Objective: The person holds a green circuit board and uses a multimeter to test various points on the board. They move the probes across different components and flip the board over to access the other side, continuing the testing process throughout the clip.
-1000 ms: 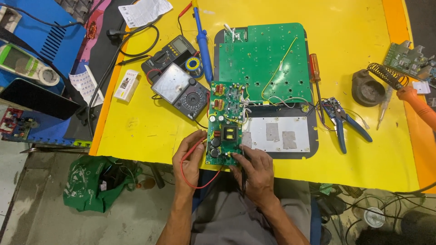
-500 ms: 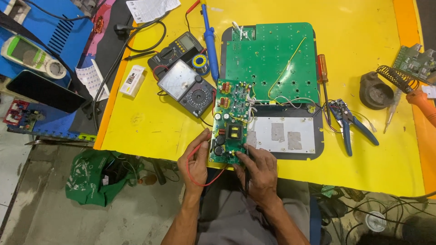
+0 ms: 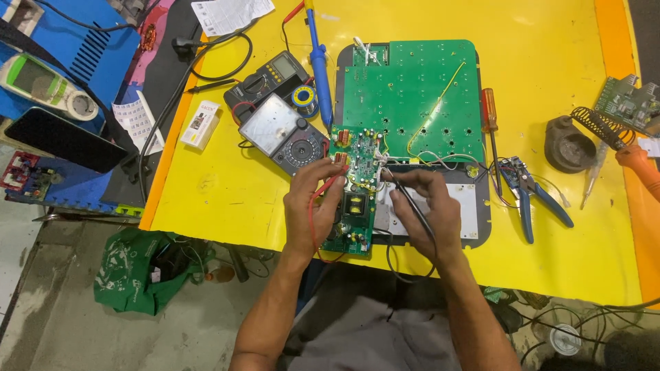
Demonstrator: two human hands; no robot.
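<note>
Item: small green circuit board (image 3: 355,189), lying between our hands. Left hand (image 3: 313,206) pinched on the red probe (image 3: 333,184); right hand (image 3: 421,209) closed round the black probe (image 3: 397,187). Step, we judge: probing components. Next calls for steady tips and reading the analog meter (image 3: 283,132) beyond our left hand.

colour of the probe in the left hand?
Red probe in left hand; head view.

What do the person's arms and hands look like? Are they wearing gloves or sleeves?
No gloves and no sleeves in view. Both forearms are bare from the bottom of the picture up to the wrists. The left hand and the right hand are bare too, with no watch, ring or bracelet that I can see. Near the bottom edge, grey clothing covers the person's lap.
</note>
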